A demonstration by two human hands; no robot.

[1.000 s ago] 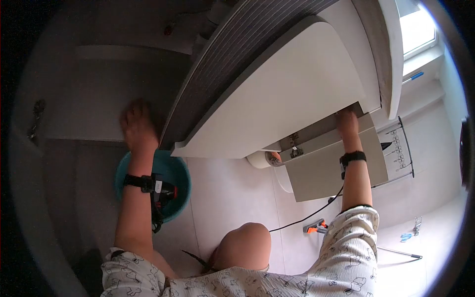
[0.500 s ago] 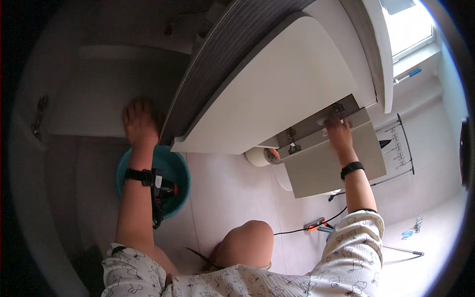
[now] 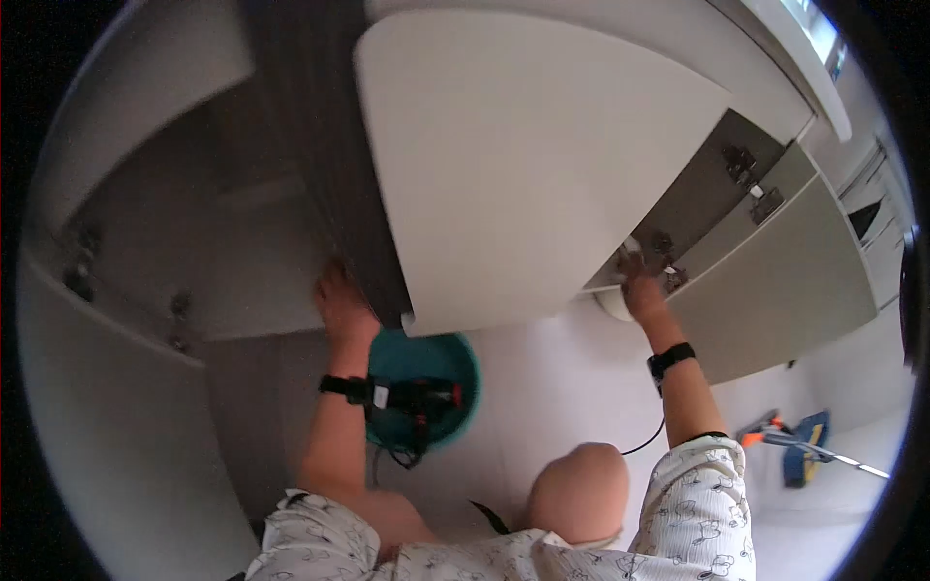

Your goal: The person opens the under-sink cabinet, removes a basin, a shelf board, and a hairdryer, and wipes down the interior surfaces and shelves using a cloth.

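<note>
My left hand (image 3: 344, 302) is at the lower front edge of the dark cabinet interior (image 3: 242, 281), beside the grey upright panel (image 3: 339, 184). Its fingers are blurred and partly in shadow. Below that wrist stands a teal basin (image 3: 470, 387) with a black and red device (image 3: 426, 397) in it. My right hand (image 3: 641, 286) reaches into the opening under the large white panel (image 3: 504, 165), close to metal hinges (image 3: 668, 276) on the open beige door (image 3: 785, 281). Something pale shows at its fingertips, too small to name. Both wrists carry black bands.
On the floor at the right lie a grey and orange tool (image 3: 765, 428) and a blue and yellow mop head (image 3: 806, 450) with a long handle. A black cable (image 3: 647, 443) runs beside my knee. Another open door (image 3: 116, 436) stands at the left.
The view has swung left, so the basin and the cabinets appear further right. My right hand has moved from the far end of the opening to its nearer end. My left hand stays by the panel.
</note>
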